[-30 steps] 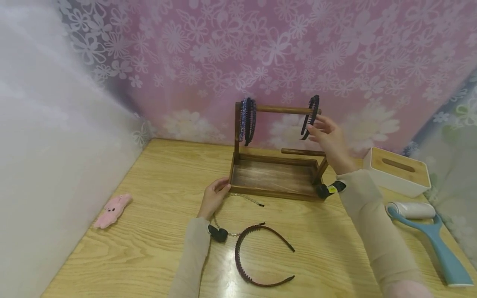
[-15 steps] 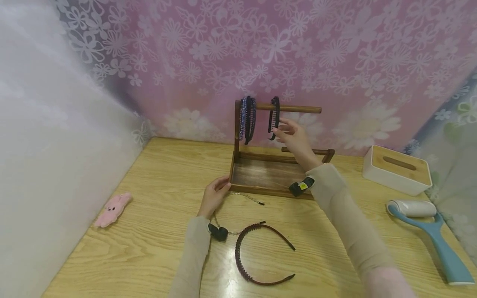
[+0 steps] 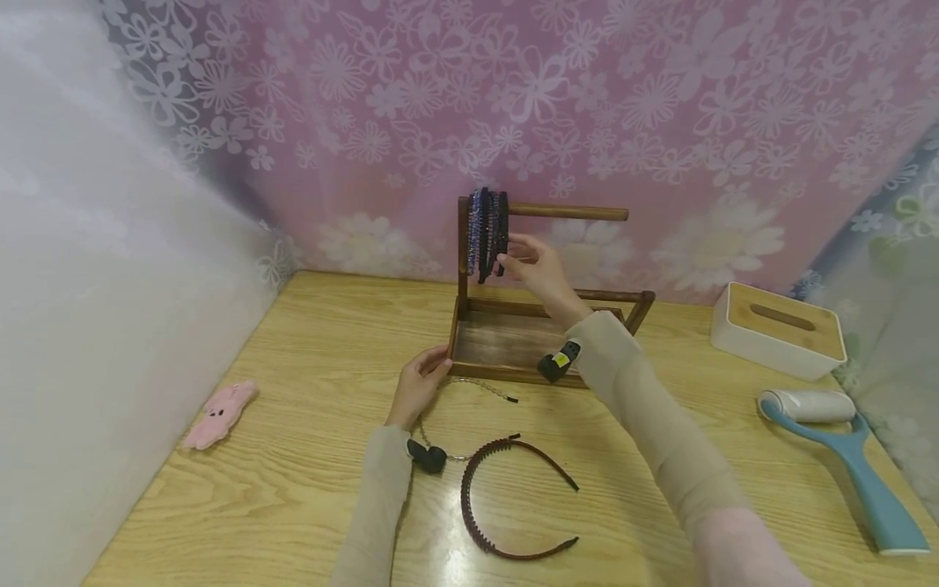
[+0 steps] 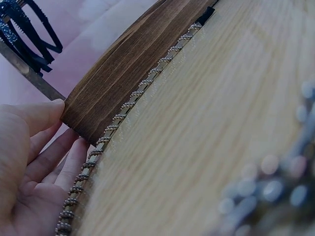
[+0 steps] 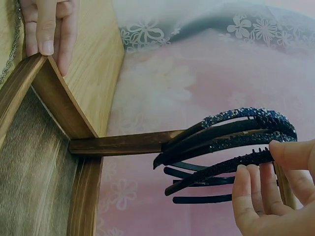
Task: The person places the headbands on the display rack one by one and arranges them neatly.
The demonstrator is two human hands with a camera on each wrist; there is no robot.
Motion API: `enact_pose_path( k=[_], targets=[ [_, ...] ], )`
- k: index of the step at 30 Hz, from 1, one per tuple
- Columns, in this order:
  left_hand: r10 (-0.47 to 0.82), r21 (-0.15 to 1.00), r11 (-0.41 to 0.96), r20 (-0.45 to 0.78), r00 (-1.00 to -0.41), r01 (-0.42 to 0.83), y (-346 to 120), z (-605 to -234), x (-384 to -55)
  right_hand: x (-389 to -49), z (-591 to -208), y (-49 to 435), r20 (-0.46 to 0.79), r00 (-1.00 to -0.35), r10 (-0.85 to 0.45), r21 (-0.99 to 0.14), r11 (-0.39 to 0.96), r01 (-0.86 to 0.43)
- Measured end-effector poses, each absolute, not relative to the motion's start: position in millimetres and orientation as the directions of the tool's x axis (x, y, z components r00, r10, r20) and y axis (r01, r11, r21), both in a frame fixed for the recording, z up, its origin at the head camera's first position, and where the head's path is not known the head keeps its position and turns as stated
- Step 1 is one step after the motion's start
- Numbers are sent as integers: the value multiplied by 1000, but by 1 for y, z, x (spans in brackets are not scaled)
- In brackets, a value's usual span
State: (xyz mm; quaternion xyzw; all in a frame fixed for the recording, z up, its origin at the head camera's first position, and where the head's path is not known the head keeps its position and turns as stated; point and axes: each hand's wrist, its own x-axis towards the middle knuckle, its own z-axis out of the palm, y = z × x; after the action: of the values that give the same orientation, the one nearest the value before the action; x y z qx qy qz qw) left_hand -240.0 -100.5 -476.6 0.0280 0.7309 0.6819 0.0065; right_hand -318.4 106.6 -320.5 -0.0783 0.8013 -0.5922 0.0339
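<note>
The right hand (image 3: 541,273) is pinching a black headband (image 5: 216,170); the head view is partly hiding this grip, while the right wrist view is showing thumb and fingertips on opposite sides of the band. It is hanging just beside glittery headbands (image 5: 246,113) on the upper bar (image 3: 572,212) of a wooden stand. The left hand (image 3: 418,385) is gripping the corner of the tray (image 3: 513,374); the left wrist view is bringing out the beads on a slim headband (image 4: 132,102) running beside its wall. Only the head view is taking in the pink plush (image 3: 222,414), tissue box (image 3: 778,330) and lint roller (image 3: 858,456).
</note>
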Motion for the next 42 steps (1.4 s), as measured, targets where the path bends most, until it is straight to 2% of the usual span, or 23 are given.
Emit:
enact_pose_path(
  k=[8,15,21,25,34,42],
  targets=[
    [44,998,53,31,-999,33,-100,-478,-241,-317,-330,103,42,-987,-153,-951,297,-87],
    [49,998,58,24,-999,27,-100,-480,-243,-305,-352,110,16,-988,-151,-949,310,-63],
    [34,999,42,23,-999,24,-100,-505,-257,-287,-376,115,9,-985,-173,-958,280,-58],
    [19,998,54,34,-999,35,-100,-509,-258,-273,-392,120,-10,-983,-183,-965,259,-38],
    [6,997,70,16,-1000,17,-99,-508,-257,-236,-433,147,-55,-979,-195,-938,345,-16],
    [12,997,70,27,-1000,28,-99,-507,-257,-197,-459,162,26,-970,-242,-907,402,-125]
  ],
)
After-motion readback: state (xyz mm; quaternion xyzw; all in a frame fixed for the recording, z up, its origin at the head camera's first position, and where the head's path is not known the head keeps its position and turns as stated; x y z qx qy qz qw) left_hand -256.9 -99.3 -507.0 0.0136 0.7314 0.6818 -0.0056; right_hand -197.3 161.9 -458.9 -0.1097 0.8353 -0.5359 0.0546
